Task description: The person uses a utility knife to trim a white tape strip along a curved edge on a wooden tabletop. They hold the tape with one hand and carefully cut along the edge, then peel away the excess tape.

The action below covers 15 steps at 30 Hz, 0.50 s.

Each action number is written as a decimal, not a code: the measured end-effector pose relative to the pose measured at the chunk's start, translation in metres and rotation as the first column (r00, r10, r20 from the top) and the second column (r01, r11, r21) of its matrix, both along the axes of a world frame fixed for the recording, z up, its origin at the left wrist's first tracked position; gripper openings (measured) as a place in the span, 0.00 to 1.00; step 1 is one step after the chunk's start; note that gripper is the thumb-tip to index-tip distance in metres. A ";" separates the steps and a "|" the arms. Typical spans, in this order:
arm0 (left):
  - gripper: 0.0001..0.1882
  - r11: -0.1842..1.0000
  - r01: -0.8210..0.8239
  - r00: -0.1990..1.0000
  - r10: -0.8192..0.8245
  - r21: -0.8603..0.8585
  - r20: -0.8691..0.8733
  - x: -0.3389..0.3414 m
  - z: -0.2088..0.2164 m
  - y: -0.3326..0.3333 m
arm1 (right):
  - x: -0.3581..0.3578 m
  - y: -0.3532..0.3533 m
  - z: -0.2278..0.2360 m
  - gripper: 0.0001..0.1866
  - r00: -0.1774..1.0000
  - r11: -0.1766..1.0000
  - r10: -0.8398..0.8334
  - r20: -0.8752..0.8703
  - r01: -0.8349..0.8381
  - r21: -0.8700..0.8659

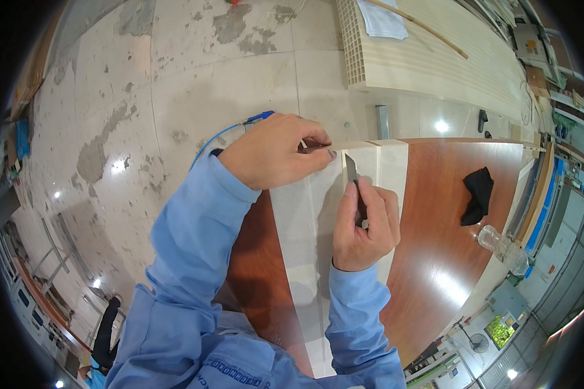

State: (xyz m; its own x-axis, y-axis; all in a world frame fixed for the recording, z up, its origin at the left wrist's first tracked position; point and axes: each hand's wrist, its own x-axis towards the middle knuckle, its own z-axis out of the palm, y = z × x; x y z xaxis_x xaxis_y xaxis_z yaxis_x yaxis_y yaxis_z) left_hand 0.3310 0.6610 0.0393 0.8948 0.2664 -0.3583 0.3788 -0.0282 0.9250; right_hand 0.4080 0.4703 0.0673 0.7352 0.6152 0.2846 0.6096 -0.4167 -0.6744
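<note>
In my right hand (368, 227) is a utility knife (351, 170), its blade pointing away from me over the far end of a long pale strip (313, 240). The fingers are closed round the handle. My left hand (276, 152) lies at the far left end of this pale strip, fingers bent and thumb tip close to the blade. What the left fingers pinch, if anything, is hidden. The strip runs toward me along a glossy reddish-brown wooden panel (428, 214), which shows on both sides of it. Just beyond my left hand is a blue air-gun-like tool (261, 117) with a blue hose (213, 142).
A black cloth (477, 196) and a clear plastic bottle (489, 239) lie at the panel's right. Beyond is a stack of cream hollow panels (435, 65) with a thin stick (435, 32) on top. A metal post (382, 122) stands by the far edge. Another person (104, 334) is at lower left.
</note>
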 end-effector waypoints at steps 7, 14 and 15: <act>0.18 0.997 -0.076 0.994 0.074 0.012 0.084 0.001 -0.001 -0.001 | 0.004 0.004 -0.004 0.10 0.999 1.000 0.020 0.035 -0.020 -0.012; 0.18 0.996 -0.092 0.993 0.090 0.016 0.074 0.000 -0.001 -0.003 | 0.004 0.004 -0.003 0.10 0.999 0.999 0.031 0.029 -0.030 -0.033; 0.18 0.996 -0.092 0.993 0.091 0.010 0.073 0.000 -0.001 -0.003 | 0.004 0.004 -0.003 0.10 0.999 0.999 0.032 0.024 -0.031 -0.028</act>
State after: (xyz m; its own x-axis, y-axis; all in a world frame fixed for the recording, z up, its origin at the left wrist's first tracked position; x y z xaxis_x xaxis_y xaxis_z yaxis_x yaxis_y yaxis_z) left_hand 0.3307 0.6583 0.0385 0.8900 0.3525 -0.2891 0.3121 -0.0090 0.9500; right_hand 0.4123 0.4744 0.0640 0.7085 0.6457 0.2847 0.6387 -0.4153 -0.6478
